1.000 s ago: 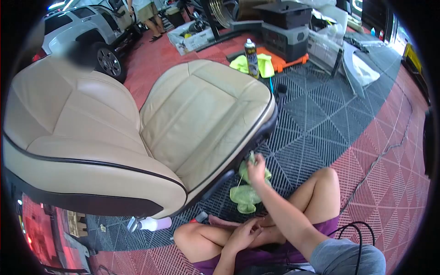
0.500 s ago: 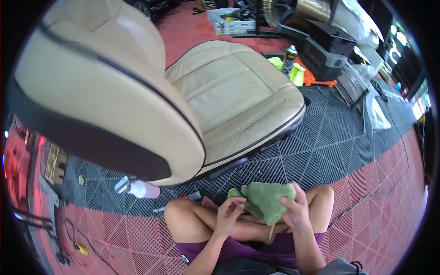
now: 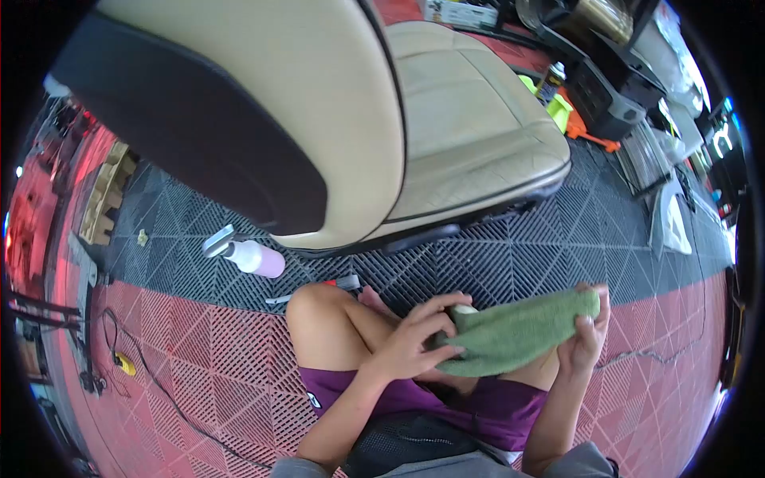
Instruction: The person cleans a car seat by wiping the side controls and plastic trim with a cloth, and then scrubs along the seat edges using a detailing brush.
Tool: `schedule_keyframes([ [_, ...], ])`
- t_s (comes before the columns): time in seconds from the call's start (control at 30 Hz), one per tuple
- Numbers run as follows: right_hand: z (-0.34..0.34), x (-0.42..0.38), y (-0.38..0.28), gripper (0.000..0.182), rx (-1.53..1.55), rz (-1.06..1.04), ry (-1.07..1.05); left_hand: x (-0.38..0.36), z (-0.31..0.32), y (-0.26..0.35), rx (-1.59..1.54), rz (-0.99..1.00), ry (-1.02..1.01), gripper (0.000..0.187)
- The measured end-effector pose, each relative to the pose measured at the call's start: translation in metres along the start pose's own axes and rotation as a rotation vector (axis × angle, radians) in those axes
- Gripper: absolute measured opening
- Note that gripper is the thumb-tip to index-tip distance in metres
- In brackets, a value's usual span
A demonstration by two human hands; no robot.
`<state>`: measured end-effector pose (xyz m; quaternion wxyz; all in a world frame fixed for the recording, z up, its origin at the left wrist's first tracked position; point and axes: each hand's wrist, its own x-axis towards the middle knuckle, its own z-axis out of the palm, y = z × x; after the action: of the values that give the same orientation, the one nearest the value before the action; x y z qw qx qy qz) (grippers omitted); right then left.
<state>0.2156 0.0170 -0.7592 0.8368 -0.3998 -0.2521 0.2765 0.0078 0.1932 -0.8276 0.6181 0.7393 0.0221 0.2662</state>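
A green cloth (image 3: 522, 331) is stretched between my two hands above my crossed legs. My left hand (image 3: 416, 341) grips its left end with bent fingers; a small pale patch shows by the fingertips, too small to name. My right hand (image 3: 587, 338) pinches the other end, thumb in front. Just beyond the cloth stands a beige leather car seat (image 3: 478, 119) with a dark back panel (image 3: 199, 119). Left of my knee, a spray bottle (image 3: 259, 260) with pinkish liquid lies on its side. A brush (image 3: 343, 282) with a red part lies by my knee.
Grey and red grid tiles (image 3: 215, 342) cover the floor. A black cable with a yellow piece (image 3: 124, 364) runs along the left. An aerosol can (image 3: 551, 82) stands behind the seat, near a dark box (image 3: 610, 107). A cardboard tray (image 3: 107, 195) sits at the left.
The cloth has gone from bunched to spread lengthwise, and my right hand has moved right and up with its end. My left hand now grips the other end. The view has shifted.
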Motion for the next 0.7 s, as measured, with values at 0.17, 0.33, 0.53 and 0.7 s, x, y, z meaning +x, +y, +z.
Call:
schedule_keyframes([
  [0.17, -0.021, 0.013, -0.028, 0.028, -0.498, 0.017, 0.077, 0.02, -0.012, 0.026, 0.247, 0.005, -0.118, 0.013],
  [0.33, -0.012, 0.006, -0.042, 0.022, -0.421, -0.018, 0.072, 0.021, 0.005, 0.056, 0.036, -0.311, -0.133, 0.009],
  [0.53, 0.001, 0.002, -0.039, 0.019, -1.066, 0.271, -0.081, 0.023, 0.022, 0.064, -0.154, -0.175, -0.172, 0.012],
  [0.7, -0.027, -0.008, -0.027, 0.026, -0.932, -0.123, -0.071, 0.028, 0.027, 0.085, -0.169, -0.081, 0.018, 0.011],
])
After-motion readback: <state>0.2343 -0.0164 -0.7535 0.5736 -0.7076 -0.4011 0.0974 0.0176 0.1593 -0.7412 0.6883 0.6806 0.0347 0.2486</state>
